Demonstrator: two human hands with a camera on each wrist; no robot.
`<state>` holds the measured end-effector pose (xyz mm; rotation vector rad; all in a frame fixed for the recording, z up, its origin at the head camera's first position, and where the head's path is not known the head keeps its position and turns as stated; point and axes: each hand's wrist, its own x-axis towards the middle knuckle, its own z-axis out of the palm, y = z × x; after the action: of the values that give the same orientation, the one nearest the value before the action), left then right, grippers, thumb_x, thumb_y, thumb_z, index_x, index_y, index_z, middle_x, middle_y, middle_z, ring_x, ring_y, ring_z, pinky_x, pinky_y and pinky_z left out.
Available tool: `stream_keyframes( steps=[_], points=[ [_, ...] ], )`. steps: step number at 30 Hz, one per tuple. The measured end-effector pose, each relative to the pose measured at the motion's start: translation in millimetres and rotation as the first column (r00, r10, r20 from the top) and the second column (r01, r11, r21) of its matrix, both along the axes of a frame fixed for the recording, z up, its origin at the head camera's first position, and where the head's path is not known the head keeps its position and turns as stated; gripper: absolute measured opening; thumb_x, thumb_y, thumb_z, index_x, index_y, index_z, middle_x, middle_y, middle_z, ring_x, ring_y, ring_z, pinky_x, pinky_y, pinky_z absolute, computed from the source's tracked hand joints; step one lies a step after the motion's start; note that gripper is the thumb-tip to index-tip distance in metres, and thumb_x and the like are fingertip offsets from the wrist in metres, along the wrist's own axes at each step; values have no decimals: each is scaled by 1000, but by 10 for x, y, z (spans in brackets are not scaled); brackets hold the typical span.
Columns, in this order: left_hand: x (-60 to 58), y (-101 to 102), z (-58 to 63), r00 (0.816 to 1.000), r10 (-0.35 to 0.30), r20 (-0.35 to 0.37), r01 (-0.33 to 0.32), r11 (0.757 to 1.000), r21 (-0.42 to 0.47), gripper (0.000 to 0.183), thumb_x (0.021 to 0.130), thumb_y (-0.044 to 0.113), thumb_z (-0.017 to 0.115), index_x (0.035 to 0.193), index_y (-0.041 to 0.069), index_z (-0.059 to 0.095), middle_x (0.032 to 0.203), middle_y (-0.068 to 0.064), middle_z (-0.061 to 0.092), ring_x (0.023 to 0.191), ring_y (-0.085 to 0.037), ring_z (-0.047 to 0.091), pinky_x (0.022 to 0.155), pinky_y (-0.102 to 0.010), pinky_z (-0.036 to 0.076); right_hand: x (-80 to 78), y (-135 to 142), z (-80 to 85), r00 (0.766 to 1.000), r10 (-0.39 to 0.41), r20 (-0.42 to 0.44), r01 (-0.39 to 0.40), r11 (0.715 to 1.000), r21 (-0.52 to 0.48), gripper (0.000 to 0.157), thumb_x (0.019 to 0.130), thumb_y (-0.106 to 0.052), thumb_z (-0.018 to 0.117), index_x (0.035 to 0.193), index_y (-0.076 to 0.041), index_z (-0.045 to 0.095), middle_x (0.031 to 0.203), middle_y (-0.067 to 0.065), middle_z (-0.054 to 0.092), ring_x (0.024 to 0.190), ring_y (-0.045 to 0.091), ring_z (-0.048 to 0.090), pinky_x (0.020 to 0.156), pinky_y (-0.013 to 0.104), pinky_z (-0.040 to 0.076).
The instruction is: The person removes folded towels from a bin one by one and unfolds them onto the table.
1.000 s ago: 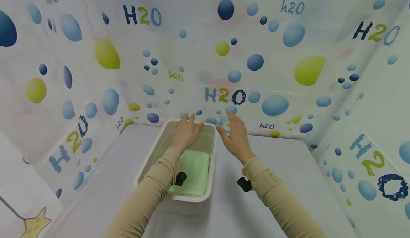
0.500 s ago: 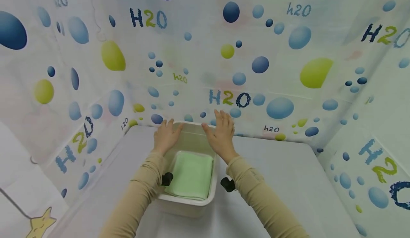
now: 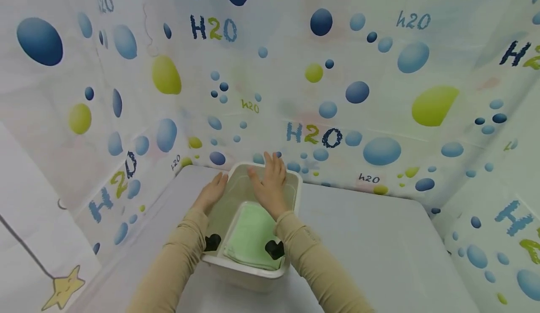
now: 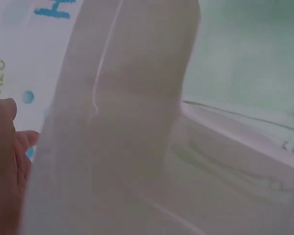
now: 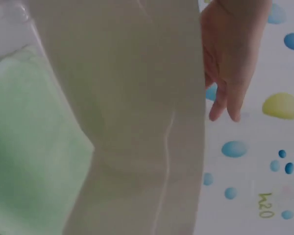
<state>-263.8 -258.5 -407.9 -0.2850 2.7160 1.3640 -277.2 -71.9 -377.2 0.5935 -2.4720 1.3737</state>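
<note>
A pale beige plastic bin (image 3: 219, 262) stands on the table in the head view. Inside it lies a folded light green cloth (image 3: 249, 238), in a smaller whitish translucent box whose edge (image 4: 235, 128) shows in the left wrist view. My left hand (image 3: 212, 192) is beside the bin's left rim, its fingers extended and pointing away from me. Over the far part of the bin I hold my right hand (image 3: 271, 184), fingers straight and thumb spread. Neither hand holds anything. The right wrist view shows the right hand (image 5: 232, 54) partly hidden behind the bin's wall.
The white tabletop (image 3: 358, 242) extends to the right of the bin. Behind and on both sides hangs a white curtain (image 3: 287, 83) with blue and green bubbles and H2O lettering. A yellow star drawing (image 3: 65, 287) is at the lower left.
Both hands have moved left relative to the bin: the left from over it to its left rim, the right from beyond its right side to over it. The head view has turned slightly left.
</note>
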Motion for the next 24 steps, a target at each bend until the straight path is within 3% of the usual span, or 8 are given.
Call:
stream_keyframes(
  steps=[4,8,10,13,18,24],
  points=[
    [55,-49,-118,999,-38,15,37,997,67,64,99,51,7,151,16,-4,158,-9,-2,145,-36,2,118,-50,5,-53,-106,-158,999,-31,21,31,1000,2,68,95,-49,43,148,-13,20,158,14,4,145,34,-1,113,60,5],
    [43,-33,-174,995,-78,-55,77,997,-26,59,100,48,8,151,17,0,158,-8,4,142,-41,13,117,-52,11,-108,-145,-325,993,-83,80,85,996,-20,69,95,-48,43,149,-13,20,158,15,4,145,35,-1,111,63,5],
    [19,-19,-190,991,-88,-98,78,992,-100,58,101,47,9,151,18,4,157,-9,10,138,-44,21,115,-54,16,-139,-155,-387,990,-98,97,104,993,-52,68,95,-47,44,148,-11,21,157,17,6,144,37,0,110,64,4],
    [2,6,-210,988,-85,-125,68,988,-136,57,101,48,10,151,22,8,156,-6,15,138,-41,26,114,-54,19,-189,-170,-461,990,-115,85,122,989,-80,66,95,-46,44,146,-8,25,156,20,12,143,40,6,109,65,6],
    [37,52,-236,994,-59,-95,43,986,-158,59,99,54,9,150,25,16,153,-9,25,135,-44,31,111,-57,23,-259,-232,-574,989,-135,65,135,991,15,66,95,-47,42,146,-7,27,153,22,18,142,41,13,111,62,10],
    [24,56,-197,997,-36,-62,19,966,-257,63,95,61,6,149,31,17,146,-17,36,128,-48,39,105,-60,30,-354,-283,-640,988,-131,80,127,990,58,66,96,-46,40,148,-9,22,155,19,16,144,39,11,110,64,9]
  ],
)
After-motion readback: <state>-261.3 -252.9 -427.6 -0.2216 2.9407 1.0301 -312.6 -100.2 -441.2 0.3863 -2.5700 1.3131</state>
